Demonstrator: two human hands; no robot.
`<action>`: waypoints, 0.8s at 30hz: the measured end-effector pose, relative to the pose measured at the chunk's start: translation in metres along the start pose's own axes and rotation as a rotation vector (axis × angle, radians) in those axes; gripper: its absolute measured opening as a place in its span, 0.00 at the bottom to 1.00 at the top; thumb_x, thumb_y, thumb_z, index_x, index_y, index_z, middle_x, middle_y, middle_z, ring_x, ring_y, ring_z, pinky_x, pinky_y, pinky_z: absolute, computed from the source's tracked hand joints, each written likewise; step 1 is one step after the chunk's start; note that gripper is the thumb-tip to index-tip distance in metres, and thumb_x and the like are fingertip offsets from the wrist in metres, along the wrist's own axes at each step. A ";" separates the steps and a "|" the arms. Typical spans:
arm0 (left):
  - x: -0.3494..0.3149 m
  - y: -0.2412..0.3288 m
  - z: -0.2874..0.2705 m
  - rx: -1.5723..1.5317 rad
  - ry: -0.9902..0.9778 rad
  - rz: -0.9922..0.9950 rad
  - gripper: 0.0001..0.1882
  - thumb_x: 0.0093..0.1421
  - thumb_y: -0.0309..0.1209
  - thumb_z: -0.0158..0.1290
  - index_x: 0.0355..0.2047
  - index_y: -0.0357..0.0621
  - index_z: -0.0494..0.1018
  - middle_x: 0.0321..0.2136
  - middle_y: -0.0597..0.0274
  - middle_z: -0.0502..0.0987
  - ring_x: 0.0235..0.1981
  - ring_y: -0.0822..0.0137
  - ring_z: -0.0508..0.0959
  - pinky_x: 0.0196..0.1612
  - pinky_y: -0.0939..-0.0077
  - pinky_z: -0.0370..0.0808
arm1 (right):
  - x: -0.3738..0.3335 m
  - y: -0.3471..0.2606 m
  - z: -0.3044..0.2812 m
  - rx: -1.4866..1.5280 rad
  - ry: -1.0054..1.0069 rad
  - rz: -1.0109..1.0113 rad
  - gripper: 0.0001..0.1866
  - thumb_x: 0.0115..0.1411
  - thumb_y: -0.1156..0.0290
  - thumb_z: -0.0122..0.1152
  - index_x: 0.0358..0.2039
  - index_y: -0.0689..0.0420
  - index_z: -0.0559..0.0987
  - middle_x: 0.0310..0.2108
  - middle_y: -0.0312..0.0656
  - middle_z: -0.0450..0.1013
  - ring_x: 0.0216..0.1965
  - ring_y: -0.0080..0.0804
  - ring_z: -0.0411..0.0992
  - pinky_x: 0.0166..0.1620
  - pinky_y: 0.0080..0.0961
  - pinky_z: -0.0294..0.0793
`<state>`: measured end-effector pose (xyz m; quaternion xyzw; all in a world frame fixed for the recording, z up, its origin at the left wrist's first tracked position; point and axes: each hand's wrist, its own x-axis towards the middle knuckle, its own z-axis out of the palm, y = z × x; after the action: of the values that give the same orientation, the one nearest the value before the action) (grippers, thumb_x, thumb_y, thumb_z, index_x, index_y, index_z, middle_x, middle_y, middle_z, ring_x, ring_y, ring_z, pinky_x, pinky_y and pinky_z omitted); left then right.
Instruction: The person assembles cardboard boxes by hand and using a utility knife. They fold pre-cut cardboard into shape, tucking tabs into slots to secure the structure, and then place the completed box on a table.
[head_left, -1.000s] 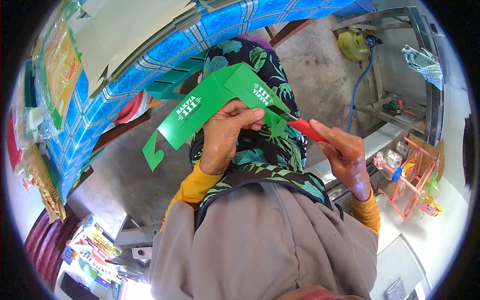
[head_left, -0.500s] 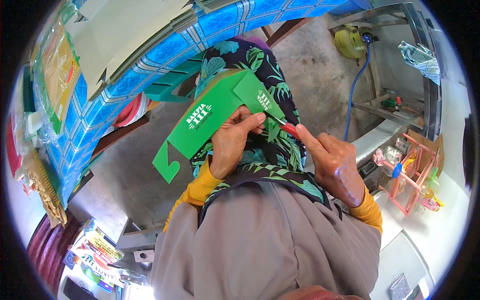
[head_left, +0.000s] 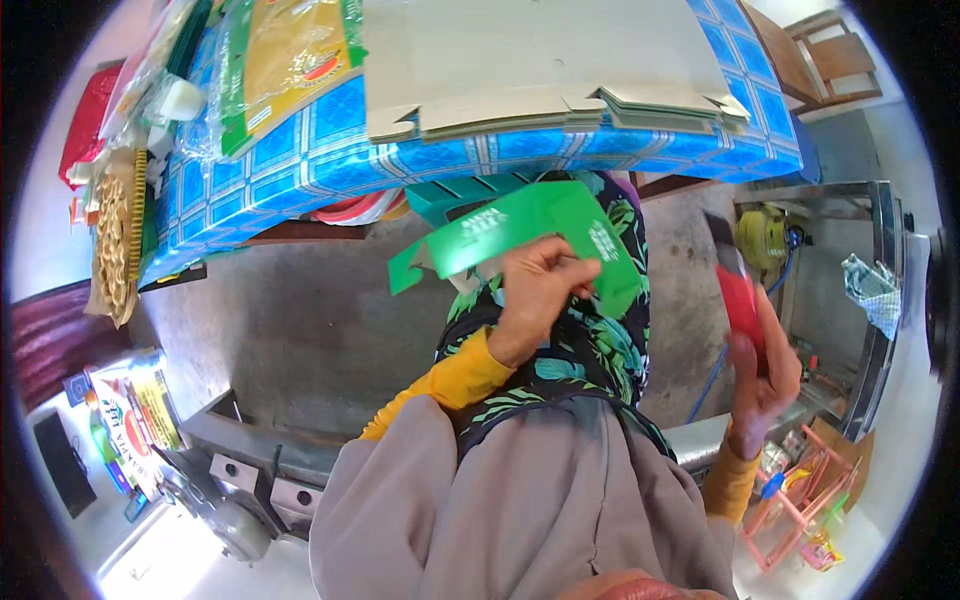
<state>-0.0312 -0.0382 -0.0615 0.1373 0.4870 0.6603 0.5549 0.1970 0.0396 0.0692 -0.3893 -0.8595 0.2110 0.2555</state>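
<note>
My left hand (head_left: 538, 290) is closed, thumb against fingers, on a folded green cardboard box (head_left: 490, 237) with white print. It holds the box above my lap, over the dark leafy-patterned cloth (head_left: 570, 350). A hooked tab sticks out at the box's left end, and a side panel slopes down at its right. Off to the right, well apart from the box, my right hand (head_left: 765, 370) is wrapped round a red tool (head_left: 740, 305) with a silvery and dark upper end. Motion blurs this tool, and its exact kind cannot be made out.
Ahead stands a table with a blue checked cloth (head_left: 400, 165), bearing stacked flat cardboard (head_left: 540, 70) and plastic-wrapped yellow-green packaging (head_left: 290, 70). A green gas cylinder (head_left: 762, 238) and metal frame stand at right, near a pink rack (head_left: 790, 510). Stove parts (head_left: 235, 475) lie lower left.
My right hand has swung away from the box toward the right, carrying the red tool. My left hand still grips the box, now tipped differently. The whole view has turned toward the table.
</note>
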 end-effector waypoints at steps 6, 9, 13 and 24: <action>-0.005 -0.017 0.010 0.107 -0.142 -0.146 0.05 0.56 0.23 0.60 0.31 0.34 0.81 0.24 0.62 0.80 0.20 0.74 0.75 0.28 0.81 0.74 | 0.142 -0.068 0.111 -0.015 0.073 -0.663 0.21 0.55 0.82 0.58 0.52 0.61 0.77 0.40 0.47 0.78 0.38 0.40 0.78 0.40 0.32 0.76; -0.006 -0.024 0.012 0.036 -0.153 -0.262 0.05 0.56 0.24 0.60 0.30 0.34 0.81 0.22 0.63 0.79 0.20 0.74 0.75 0.27 0.81 0.74 | 0.212 -0.106 0.171 -0.142 0.271 -0.900 0.19 0.54 0.74 0.58 0.47 0.60 0.76 0.25 0.39 0.70 0.29 0.38 0.72 0.32 0.34 0.72; -0.003 -0.009 0.013 -0.017 -0.134 -0.229 0.05 0.56 0.25 0.61 0.26 0.35 0.80 0.21 0.62 0.79 0.19 0.73 0.76 0.26 0.81 0.74 | 0.266 -0.103 0.220 -0.232 0.392 -1.071 0.22 0.65 0.67 0.56 0.55 0.67 0.69 0.46 0.55 0.71 0.52 0.48 0.69 0.56 0.45 0.69; 0.020 0.027 0.014 -0.320 -0.077 -0.248 0.09 0.59 0.19 0.58 0.41 0.31 0.79 0.37 0.53 0.82 0.34 0.64 0.82 0.37 0.73 0.83 | 0.071 -0.013 0.053 0.034 -0.155 -0.555 0.23 0.43 0.69 0.73 0.42 0.59 0.80 0.33 0.42 0.71 0.30 0.40 0.70 0.30 0.34 0.70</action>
<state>-0.0442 -0.0112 -0.0406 0.0116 0.3674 0.6501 0.6650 0.1172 0.0780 0.0549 -0.1175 -0.9464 0.1763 0.2437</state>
